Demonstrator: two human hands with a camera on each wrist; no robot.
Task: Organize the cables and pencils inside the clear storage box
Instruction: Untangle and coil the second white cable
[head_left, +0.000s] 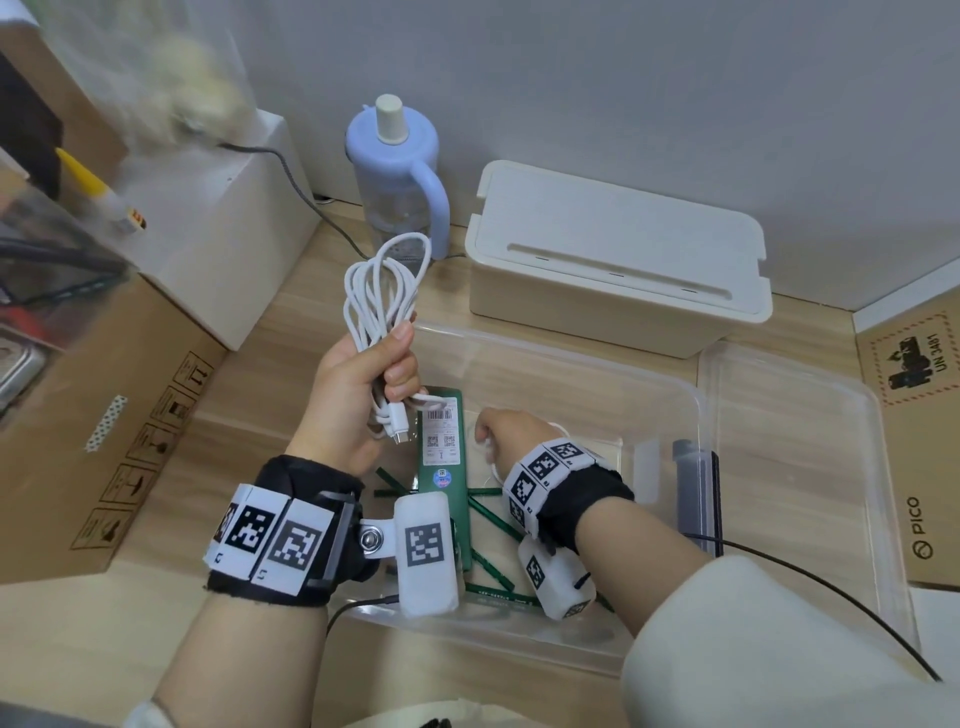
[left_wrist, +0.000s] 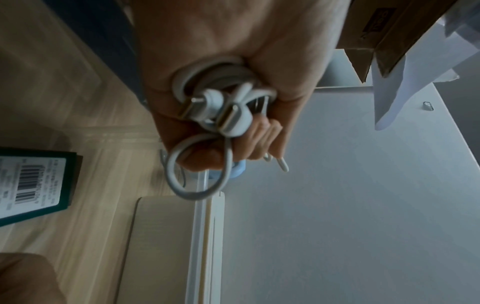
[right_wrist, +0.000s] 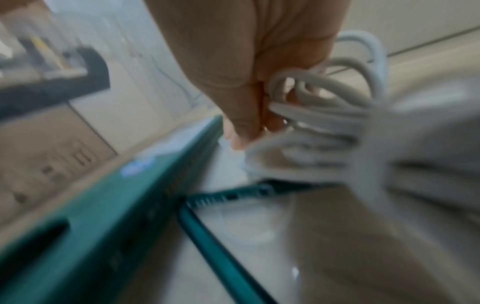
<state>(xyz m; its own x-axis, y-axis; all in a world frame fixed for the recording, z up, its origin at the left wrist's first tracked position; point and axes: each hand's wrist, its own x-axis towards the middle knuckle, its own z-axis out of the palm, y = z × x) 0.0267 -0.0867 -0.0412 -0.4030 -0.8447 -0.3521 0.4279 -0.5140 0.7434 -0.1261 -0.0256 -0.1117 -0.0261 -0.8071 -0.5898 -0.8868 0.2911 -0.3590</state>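
White cable (head_left: 382, 291) loops stick up out of the left hand (head_left: 358, 384), and the fingers (head_left: 402, 376) are curled tight round the middle of the bundle, so the loops stay together and do not spring apart. In the left wrist view the two metal plug ends poke out under the fist, held in with the rest. This hand is up in the air, over the near left corner of the clear storage box (head_left: 696, 410), maybe to keep the bundle out of the way while the other hand works. The right hand (head_left: 506, 431) is down inside the box. Its fingers are closed on a second white cable (right_wrist: 324, 107), which looks looped too, though the right wrist view is blurry. That hand is just beside a long green pencil box (head_left: 442, 467) lying flat on the bottom. Loose green pencils (head_left: 491, 519) lie around and partly under it, pointing all different ways, so they are not tidy yet. My guess is that both cables need a spot in the box before the pencils get lined up. Behind the clear box, on the wooden tabletop (head_left: 249, 415), are a cream lidded box (head_left: 618, 249) and a pale blue bottle (head_left: 397, 171).
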